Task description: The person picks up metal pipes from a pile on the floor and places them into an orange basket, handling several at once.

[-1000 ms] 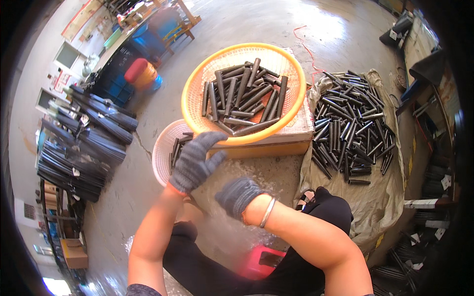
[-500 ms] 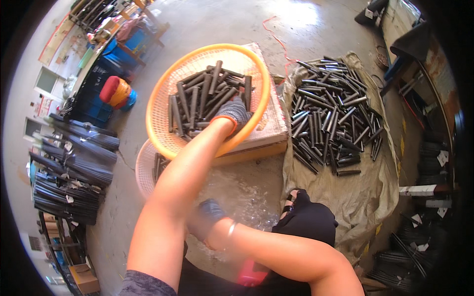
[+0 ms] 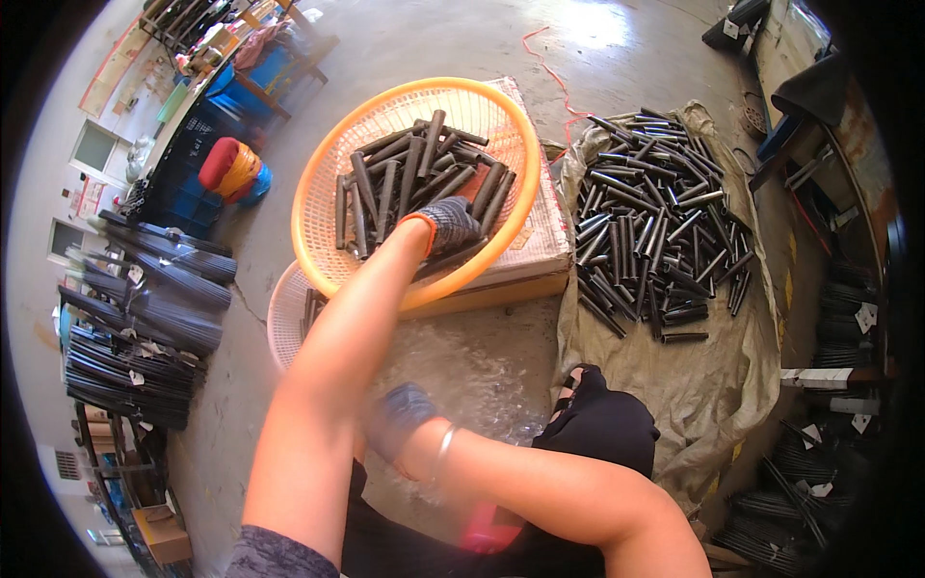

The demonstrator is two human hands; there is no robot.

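Note:
My left hand (image 3: 451, 225), in a dark knitted glove with an orange cuff, reaches into an orange-rimmed plastic basket (image 3: 301, 207). Its fingers look curled among short black tubes (image 3: 411, 171), touching the lower end of one leaning tube (image 3: 488, 189); whatever is inside the fingers is hidden. Lower down, my right hand (image 3: 403, 424), also gloved, is under my left forearm and smeared by motion, so its fingers cannot be read. Beside it lies crumpled clear plastic (image 3: 482, 385) on the floor. The orange basket rests tilted on a box (image 3: 540, 226).
On the right, a beige sheet (image 3: 713, 405) carries a large heap of black tubes (image 3: 655, 226). A pale basket (image 3: 286, 323) stands partly under the orange one. Bundles of long black rods (image 3: 130, 371) stack at left. A red-topped stool (image 3: 231, 171) stands farther off.
My left hand has shifted slightly left and down within the basket. A tube that stood upright beside its fingers now leans over. My right hand stays low and blurred.

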